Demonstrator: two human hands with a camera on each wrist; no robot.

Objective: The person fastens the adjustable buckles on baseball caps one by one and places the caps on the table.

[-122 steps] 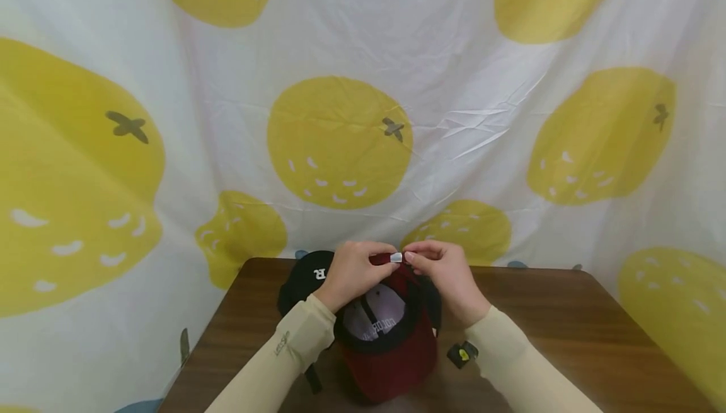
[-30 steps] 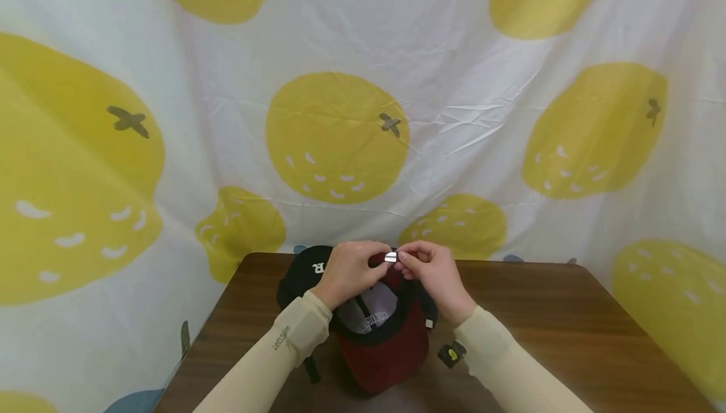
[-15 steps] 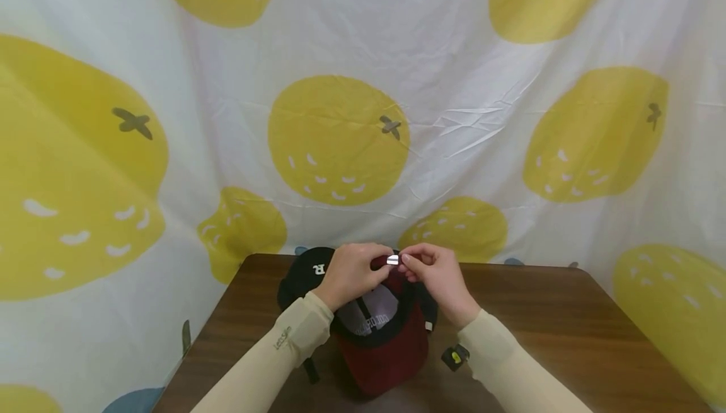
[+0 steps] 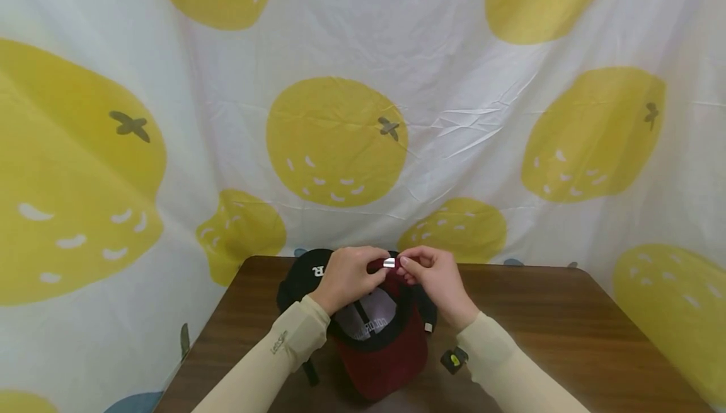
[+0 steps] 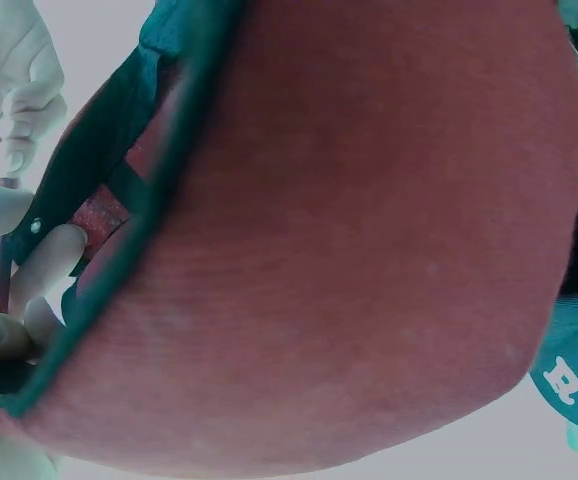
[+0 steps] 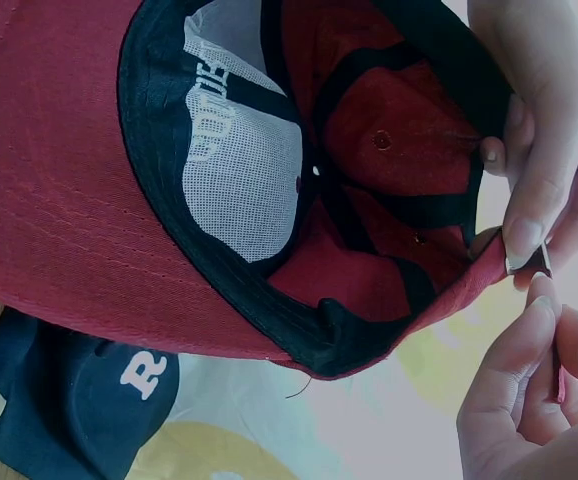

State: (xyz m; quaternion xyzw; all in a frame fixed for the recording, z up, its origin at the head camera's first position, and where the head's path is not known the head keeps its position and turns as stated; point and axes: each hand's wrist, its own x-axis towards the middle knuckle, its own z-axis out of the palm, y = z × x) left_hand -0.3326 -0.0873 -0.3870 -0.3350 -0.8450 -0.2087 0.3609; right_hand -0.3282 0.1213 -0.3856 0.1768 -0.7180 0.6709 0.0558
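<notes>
A dark red baseball cap (image 4: 386, 369) is held up with its inside facing me and its brim toward me. My left hand (image 4: 347, 279) grips the cap's back band beside a small silver buckle (image 4: 389, 263). On the buckle's other side, my right hand (image 4: 435, 277) pinches the thin adjusting strap between thumb and forefinger. The right wrist view shows the strap's red end (image 6: 559, 385) among the right fingers and the cap's mesh lining (image 6: 244, 170). In the left wrist view the cap's crown (image 5: 369, 230) fills most of the picture.
A black cap (image 4: 303, 274) with a white letter R lies behind the red one on the brown wooden table (image 4: 544, 331). A small black object with a yellow mark (image 4: 454, 359) is by the right wrist. A lemon-print curtain (image 4: 340, 142) hangs behind the table.
Compared with the oldest frame, the red cap, buckle and both hands appear slightly further left. Over the last second both hands keep their hold and barely move.
</notes>
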